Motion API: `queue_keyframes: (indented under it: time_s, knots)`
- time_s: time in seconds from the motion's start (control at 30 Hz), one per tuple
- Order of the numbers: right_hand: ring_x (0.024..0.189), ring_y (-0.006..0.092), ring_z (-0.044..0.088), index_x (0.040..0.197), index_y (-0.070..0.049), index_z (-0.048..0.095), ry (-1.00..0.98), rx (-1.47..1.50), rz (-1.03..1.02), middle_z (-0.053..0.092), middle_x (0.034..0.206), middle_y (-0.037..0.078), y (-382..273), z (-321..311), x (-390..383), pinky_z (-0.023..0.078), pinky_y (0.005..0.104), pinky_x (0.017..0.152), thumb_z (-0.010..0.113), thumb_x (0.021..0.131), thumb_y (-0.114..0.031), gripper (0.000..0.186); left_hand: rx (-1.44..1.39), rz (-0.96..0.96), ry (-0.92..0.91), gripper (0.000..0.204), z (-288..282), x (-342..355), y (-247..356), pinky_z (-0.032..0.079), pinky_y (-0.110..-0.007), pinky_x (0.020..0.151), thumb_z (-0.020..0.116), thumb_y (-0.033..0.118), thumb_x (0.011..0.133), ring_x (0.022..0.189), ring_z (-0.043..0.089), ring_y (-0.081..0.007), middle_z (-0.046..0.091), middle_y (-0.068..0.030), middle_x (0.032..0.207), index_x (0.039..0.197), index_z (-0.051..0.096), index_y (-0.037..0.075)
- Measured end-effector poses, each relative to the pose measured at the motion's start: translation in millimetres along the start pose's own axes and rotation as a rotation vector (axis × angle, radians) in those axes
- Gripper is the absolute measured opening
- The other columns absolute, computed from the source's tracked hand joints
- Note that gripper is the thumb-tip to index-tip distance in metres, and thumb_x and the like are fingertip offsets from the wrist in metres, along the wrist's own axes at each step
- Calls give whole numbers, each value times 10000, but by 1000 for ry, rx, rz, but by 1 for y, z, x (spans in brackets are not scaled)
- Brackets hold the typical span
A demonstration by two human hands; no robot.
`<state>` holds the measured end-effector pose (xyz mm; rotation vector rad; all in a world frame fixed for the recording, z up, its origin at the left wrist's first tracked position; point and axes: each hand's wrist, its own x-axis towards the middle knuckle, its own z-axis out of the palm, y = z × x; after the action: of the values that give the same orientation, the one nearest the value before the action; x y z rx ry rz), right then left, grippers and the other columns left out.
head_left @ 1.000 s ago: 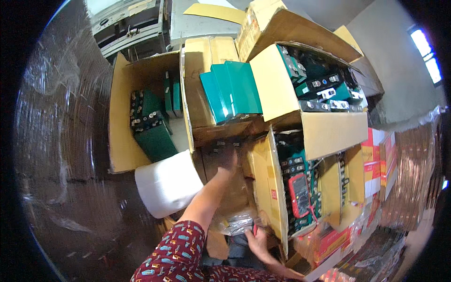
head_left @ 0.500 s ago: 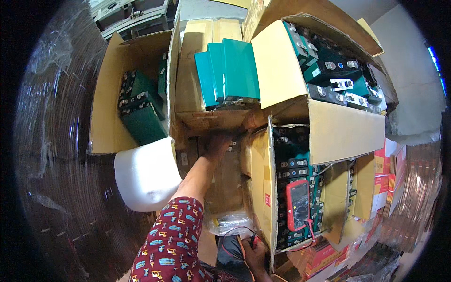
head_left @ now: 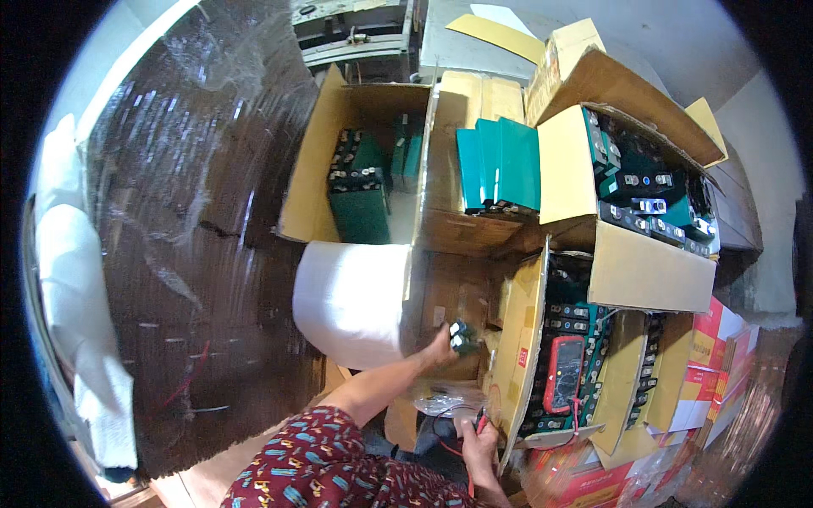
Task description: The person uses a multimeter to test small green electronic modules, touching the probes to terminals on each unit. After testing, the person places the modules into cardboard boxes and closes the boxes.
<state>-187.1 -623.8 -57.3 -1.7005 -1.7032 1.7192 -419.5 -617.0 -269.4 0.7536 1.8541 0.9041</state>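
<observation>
My left hand (head_left: 440,347) is closed round a green battery cell (head_left: 462,337), whose terminal end shows, above the open middle carton. My right hand (head_left: 481,447), lower down, grips a multimeter probe (head_left: 483,420) with a red handle; a thin lead loops beside it. The red multimeter (head_left: 564,372) lies on rows of battery cells inside the carton (head_left: 517,351) to the right. Several green cells (head_left: 518,165) lean together on a closed carton behind. What else my right fingers may hold is hard to make out.
A left carton (head_left: 309,182) holds several cells, with a white foam roll (head_left: 351,296) in front of it. At the back right stands a packed carton (head_left: 652,267) with raised flaps. Film-wrapped stacked cardboard (head_left: 195,245) fills the left; red-and-white boxes (head_left: 703,364) stand right.
My left hand has come up out of the middle carton with a battery cell in it. The view has swung left. My right hand still holds the probe.
</observation>
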Motion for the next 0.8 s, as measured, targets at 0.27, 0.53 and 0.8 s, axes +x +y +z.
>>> queue_keyframes:
  time_s: [0.27,0.53,0.8]
  knots:
    - [753,120,567,940,16,698,-93,117,-79,628,793,8,-39,9,-6,486,327,721,699,934,-122,138,534,-130,-170,681,-166,-206,208,572,-504,843,857,365,713,959,715,-417,722,-262,997,1198,577,-24]
    - [715,85,552,947,25,724,-52,123,-141,639,765,-4,-56,10,5,469,300,674,725,931,-192,217,524,94,354,531,-302,-272,331,586,-469,804,861,226,712,907,734,-387,722,-211,948,1137,620,19]
    - [721,74,542,975,9,731,-78,163,-147,638,788,-23,-100,16,-14,466,278,680,734,932,-198,212,834,233,551,486,-380,-156,313,556,-490,847,815,208,713,993,692,-399,705,-188,1013,1104,582,40]
